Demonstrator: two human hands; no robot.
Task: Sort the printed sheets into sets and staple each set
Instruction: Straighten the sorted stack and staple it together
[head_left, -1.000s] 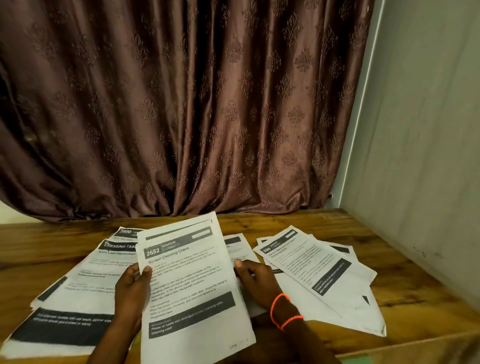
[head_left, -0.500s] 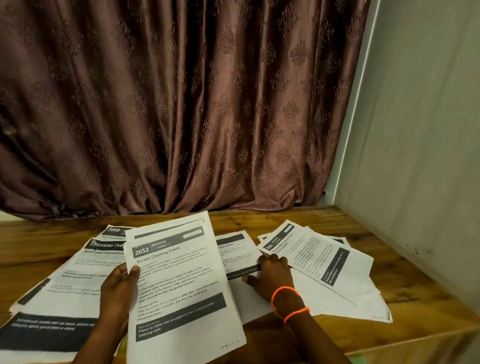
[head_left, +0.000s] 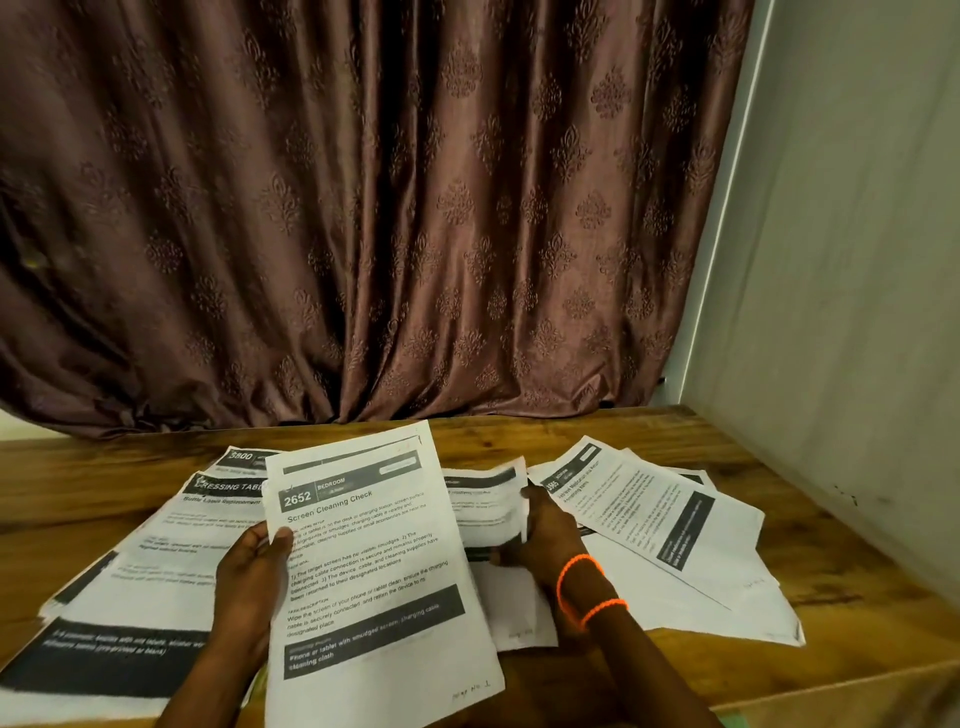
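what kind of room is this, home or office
Probably a home, though that is a guess: a heavy patterned curtain hangs behind a wooden table pushed into a plain wall corner, with printed sheets spread on it.

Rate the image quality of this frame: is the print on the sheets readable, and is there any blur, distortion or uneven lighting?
Head view: dim, warm light; the sheet held by the left hand reads clearly ("2652", "Screen Cleaning Check"); the page under the right hand is smeared and unreadable; wide-angle bending shows at the wall edge; the left pile blurs toward the frame border.
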